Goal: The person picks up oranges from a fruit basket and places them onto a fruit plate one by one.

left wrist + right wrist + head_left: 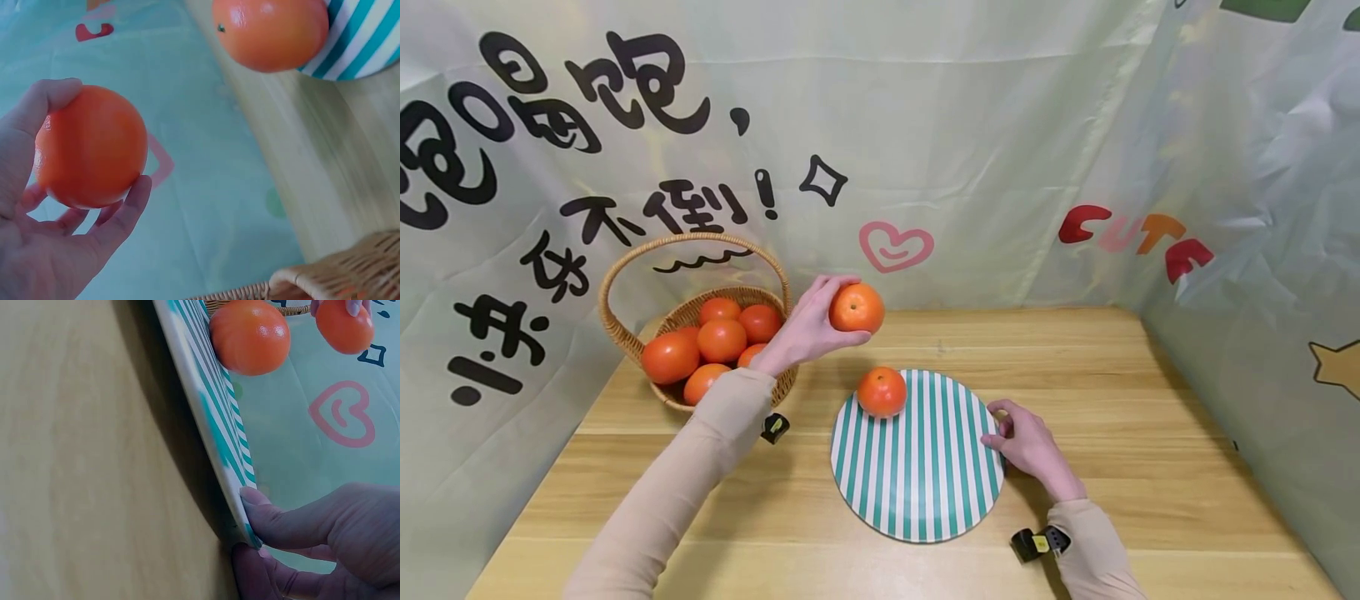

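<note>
My left hand (811, 327) holds an orange (859, 308) in the air, right of the basket and above the table's back edge. In the left wrist view, the thumb and fingers curl round this orange (94, 147). A second orange (882, 392) sits on the upper left of a round plate (925, 475) with green and white stripes. At the plate's right rim, my right hand (1028, 442) pinches the edge. The right wrist view has its thumb (275, 519) on top of the rim and fingers underneath.
A wicker basket (786, 383) with a tall arched handle stands at the left back of the wooden table (1075, 358). Several oranges (722, 340) are piled inside it. A printed cloth wall (985, 183) encloses the table behind and at both sides.
</note>
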Motion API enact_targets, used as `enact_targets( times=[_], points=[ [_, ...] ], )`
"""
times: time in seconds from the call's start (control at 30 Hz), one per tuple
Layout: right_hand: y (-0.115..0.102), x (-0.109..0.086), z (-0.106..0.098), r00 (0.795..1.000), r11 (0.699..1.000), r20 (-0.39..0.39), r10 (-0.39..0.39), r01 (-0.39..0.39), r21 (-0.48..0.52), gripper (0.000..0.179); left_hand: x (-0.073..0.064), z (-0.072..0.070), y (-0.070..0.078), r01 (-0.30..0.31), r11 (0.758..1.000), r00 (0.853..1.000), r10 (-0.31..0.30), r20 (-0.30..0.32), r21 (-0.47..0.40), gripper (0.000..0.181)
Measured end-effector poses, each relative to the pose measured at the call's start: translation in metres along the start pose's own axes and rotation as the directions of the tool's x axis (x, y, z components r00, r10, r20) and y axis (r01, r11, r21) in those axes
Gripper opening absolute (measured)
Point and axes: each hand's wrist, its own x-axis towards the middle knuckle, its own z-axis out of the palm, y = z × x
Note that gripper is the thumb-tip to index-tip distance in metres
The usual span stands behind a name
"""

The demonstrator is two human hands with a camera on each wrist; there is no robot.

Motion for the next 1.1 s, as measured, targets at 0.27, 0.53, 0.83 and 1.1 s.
enact_targets(
  times=[0.27,0.53,0.83,1.1],
  points=[
    [0.000,0.000,0.000,1.000,1.000,-0.002,-0.002,0.002,0.006,0.049,0.005,0.013,0.010,0.035,0.999,0.997,-0.032,0.070,-0.035,0.073],
    [0.002,0.000,0.001,1.000,1.000,-0.004,-0.003,0.003,0.004,0.050,0.008,0.029,0.017,0.054,0.998,0.992,-0.049,0.120,-0.039,0.075],
    [0.002,0.000,0.001,1.000,1.000,-0.008,-0.004,0.004,0.006,0.049,0.009,0.045,0.023,0.058,0.998,0.982,-0.051,0.181,-0.033,0.076],
    [0.001,0.000,0.001,1.000,1.000,-0.005,-0.006,0.006,0.009,0.050,0.010,0.059,0.026,0.054,0.998,0.972,-0.045,0.231,-0.034,0.079]
  ],
)
